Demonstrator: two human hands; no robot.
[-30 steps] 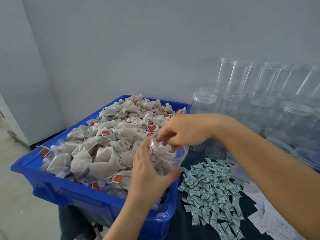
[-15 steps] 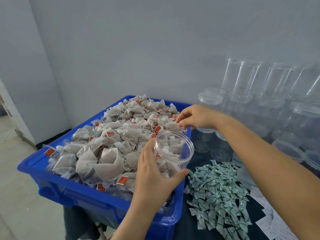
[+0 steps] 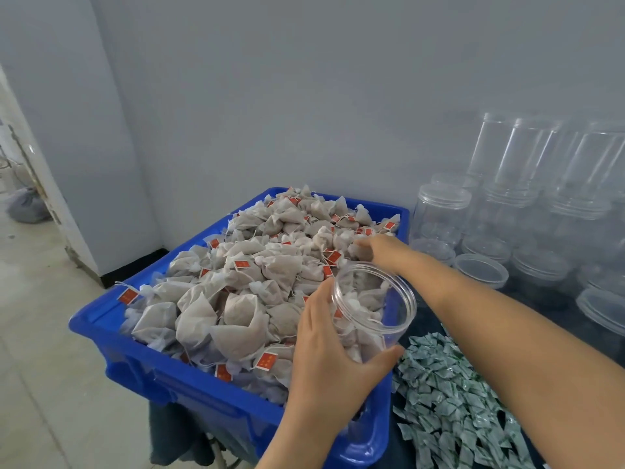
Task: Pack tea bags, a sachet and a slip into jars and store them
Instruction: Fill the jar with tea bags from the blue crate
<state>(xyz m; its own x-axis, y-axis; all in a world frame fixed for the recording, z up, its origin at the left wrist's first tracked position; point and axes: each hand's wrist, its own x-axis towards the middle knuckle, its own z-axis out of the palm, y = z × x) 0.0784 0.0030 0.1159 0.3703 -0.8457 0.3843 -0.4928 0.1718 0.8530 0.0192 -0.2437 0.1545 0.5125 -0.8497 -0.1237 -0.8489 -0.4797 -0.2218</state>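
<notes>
Clear jar (image 3: 373, 309), part-filled, tilted over blue crate (image 3: 162, 374), gripped by left hand (image 3: 329, 350); right hand (image 3: 380, 248) closed round tea bags (image 3: 236, 292) in heap; green sachets (image 3: 449, 401) beside.

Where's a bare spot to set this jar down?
One dark patch of table is bare, bordered by the jar in the left hand, the right forearm and the sachets. The bin is heaped with tea bags, where the right hand reaches. The empty jars crowd the right.
</notes>
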